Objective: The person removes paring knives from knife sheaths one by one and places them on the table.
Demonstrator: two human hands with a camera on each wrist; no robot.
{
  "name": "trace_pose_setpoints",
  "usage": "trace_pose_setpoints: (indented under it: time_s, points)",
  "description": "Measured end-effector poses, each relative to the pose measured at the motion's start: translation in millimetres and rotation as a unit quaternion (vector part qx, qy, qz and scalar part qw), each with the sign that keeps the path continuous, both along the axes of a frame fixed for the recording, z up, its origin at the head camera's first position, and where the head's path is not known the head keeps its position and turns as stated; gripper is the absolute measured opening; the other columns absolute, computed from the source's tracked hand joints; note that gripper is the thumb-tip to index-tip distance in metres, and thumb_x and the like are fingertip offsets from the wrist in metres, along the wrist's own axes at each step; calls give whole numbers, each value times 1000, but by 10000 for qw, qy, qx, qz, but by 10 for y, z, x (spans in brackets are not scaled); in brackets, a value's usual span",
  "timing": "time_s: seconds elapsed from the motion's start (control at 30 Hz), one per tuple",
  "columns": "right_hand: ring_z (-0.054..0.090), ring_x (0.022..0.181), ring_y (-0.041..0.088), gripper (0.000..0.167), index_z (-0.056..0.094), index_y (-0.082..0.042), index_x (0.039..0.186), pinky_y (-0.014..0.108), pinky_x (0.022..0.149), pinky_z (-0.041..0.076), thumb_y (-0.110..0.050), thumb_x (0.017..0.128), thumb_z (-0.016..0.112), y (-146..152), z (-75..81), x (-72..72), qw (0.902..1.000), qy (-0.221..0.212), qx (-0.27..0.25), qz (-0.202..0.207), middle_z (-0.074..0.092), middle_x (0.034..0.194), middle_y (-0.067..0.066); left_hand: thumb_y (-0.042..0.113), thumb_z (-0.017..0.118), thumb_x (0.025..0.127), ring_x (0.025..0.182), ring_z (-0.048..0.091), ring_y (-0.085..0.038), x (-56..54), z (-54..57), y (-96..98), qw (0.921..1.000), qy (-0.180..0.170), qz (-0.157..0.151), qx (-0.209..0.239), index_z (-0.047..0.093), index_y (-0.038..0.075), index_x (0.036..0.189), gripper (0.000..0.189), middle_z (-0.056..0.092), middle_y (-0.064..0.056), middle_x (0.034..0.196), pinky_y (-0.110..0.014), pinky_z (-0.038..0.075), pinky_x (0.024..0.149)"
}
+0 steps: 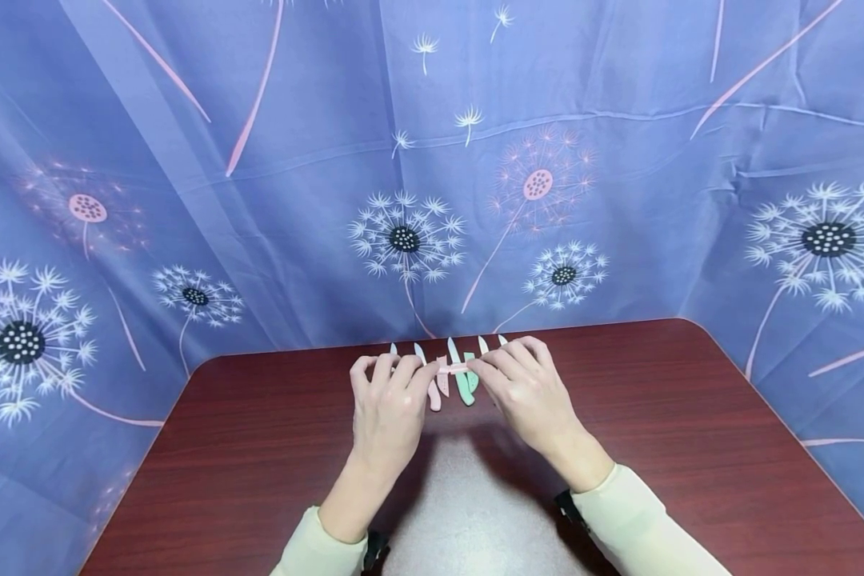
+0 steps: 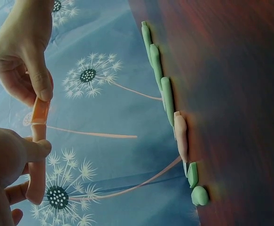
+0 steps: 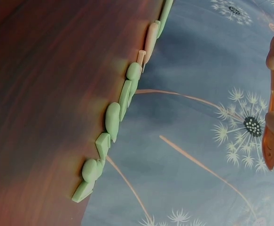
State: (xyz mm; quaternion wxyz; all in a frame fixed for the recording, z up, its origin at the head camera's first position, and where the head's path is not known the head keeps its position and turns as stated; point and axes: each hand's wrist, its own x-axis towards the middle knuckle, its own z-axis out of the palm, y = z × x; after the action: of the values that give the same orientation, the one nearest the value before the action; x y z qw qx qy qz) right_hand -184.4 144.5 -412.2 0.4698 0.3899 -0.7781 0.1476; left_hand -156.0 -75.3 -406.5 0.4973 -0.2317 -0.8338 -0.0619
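Note:
My left hand [image 1: 392,408] grips the pink handle [image 2: 37,181] of a small paring knife above the table. At the other end, my right hand [image 1: 529,392] pinches its pink sheath [image 2: 40,112], which looks orange in the wrist views. Sheath and handle meet end to end between the two hands, and no blade shows there. Beyond the hands lie a pink-handled knife [image 1: 434,398], a pink sheath [image 1: 442,386], a green-handled knife [image 1: 464,390] and a green sheath [image 1: 473,376]. Other blade tips [image 1: 483,344] show past the fingers; the hands hide their handles in the head view.
The row of green and pink knives and sheaths runs along the far part of the dark red wooden table [image 1: 259,456]. Behind the table's far edge hangs a blue cloth [image 1: 317,160] with dandelion prints, which also covers both sides.

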Motion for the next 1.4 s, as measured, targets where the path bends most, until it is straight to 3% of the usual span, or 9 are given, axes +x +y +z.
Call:
trace_pose_setpoints:
  time_s: [0.33, 0.63, 1.4]
  points:
    - [64, 84, 25, 22, 79, -10, 109, 52, 88, 49, -3, 94, 66, 16, 2, 12, 9999, -121, 76, -12, 72, 94, 1, 15, 61, 102, 86, 61, -25, 7, -6, -2, 9999, -93, 66, -89, 83, 17, 105, 22, 67, 3, 90, -54, 44, 90]
    - [61, 82, 23, 38, 79, -11, 109, 51, 90, 48, 10, 85, 60, 38, 31, 30, 9994, -196, 203, -173, 71, 93, -1, 12, 64, 101, 87, 62, -27, 12, 5, -18, 9998, -153, 40, -80, 83, 15, 105, 20, 68, 2, 91, -54, 43, 91]
    - [62, 82, 25, 27, 79, -9, 108, 53, 88, 49, 3, 92, 60, 77, 23, 0, 9997, -62, 138, -174, 72, 93, 1, 0, 73, 88, 89, 63, -27, -10, 12, -48, 9998, -56, -81, 154, 82, 14, 101, 22, 67, 4, 90, -56, 43, 91]
